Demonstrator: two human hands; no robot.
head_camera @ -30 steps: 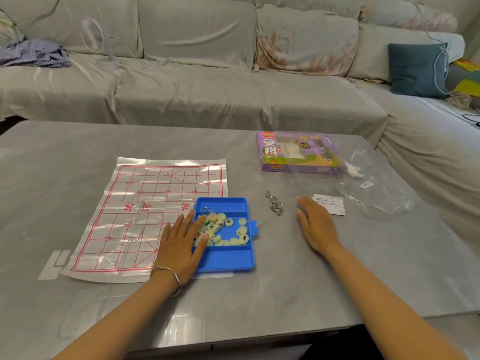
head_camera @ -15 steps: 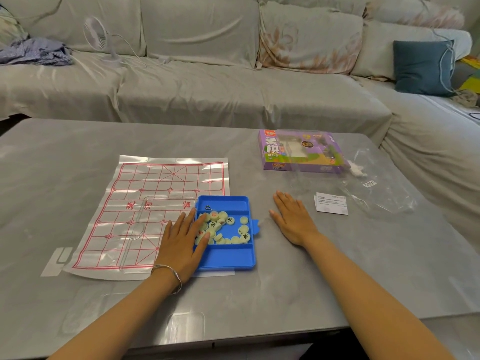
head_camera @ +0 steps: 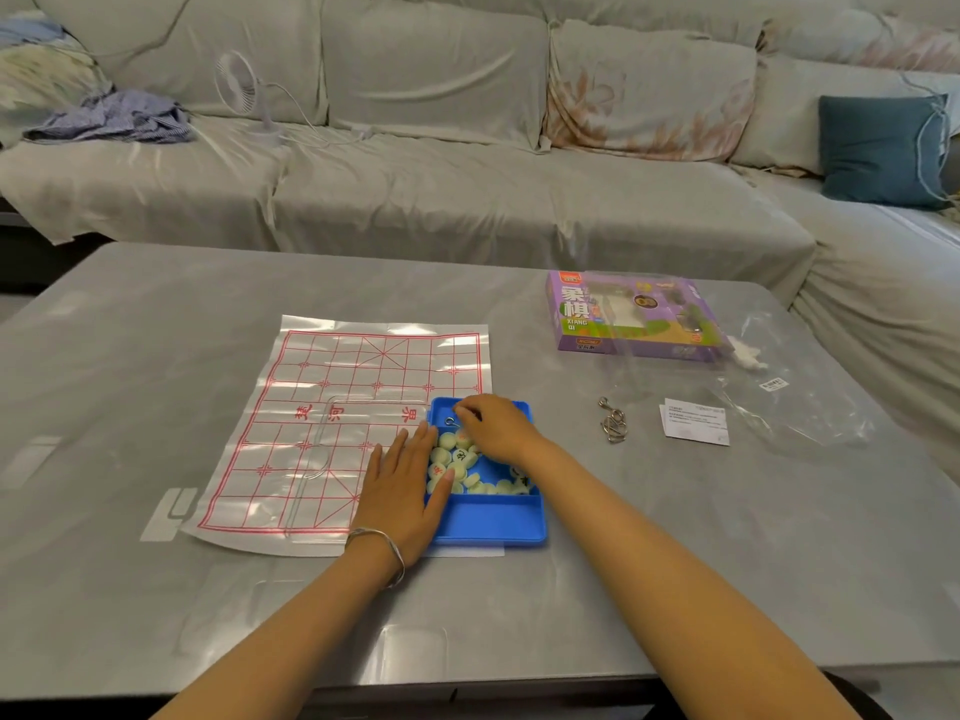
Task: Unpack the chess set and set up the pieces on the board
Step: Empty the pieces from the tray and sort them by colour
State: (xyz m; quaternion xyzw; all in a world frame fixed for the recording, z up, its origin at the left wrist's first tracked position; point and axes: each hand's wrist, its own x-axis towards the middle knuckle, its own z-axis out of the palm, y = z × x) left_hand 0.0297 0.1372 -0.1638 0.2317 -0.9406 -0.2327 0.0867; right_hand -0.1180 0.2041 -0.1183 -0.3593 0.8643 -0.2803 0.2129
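Pale green round chess pieces (head_camera: 448, 442) lie heaped in the blue plastic tray (head_camera: 488, 518), on the near right corner of the clear red-lined board sheet (head_camera: 353, 367). Left hand (head_camera: 402, 491) flat, fingers straight, against the tray's left wall. Right hand (head_camera: 496, 431) curled over the pieces (pinching anything? cannot tell).

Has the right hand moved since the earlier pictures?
Yes. The right hand moved left, from the table by the metal puzzle to over the blue tray.
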